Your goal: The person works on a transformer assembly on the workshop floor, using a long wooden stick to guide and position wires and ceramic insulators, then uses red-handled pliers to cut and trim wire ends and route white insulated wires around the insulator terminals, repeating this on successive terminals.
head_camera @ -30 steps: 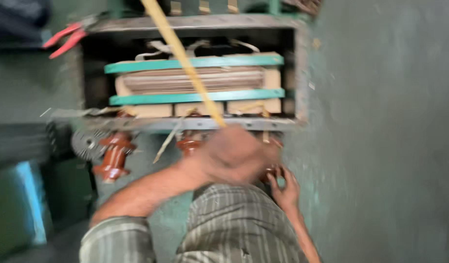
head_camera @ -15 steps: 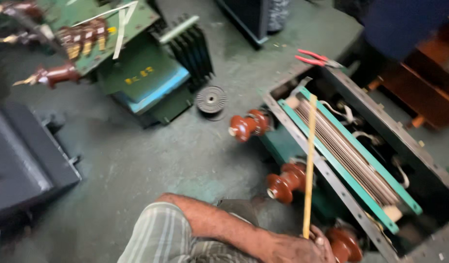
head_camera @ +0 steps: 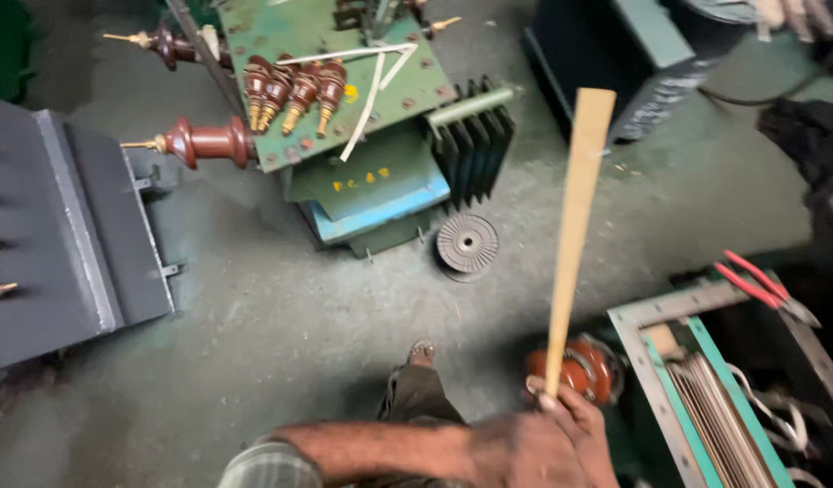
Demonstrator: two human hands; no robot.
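Grip: left hand [head_camera: 525, 447] closed on wooden stick [head_camera: 575, 226]; right hand unseen.
Risk: stick could strike the brown insulator [head_camera: 584, 366] just beside it.

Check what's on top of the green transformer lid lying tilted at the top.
The green lid carries four small brown bushings in a row, larger brown bushings at its edge and pale strips. Whatever lies beneath it is covered.
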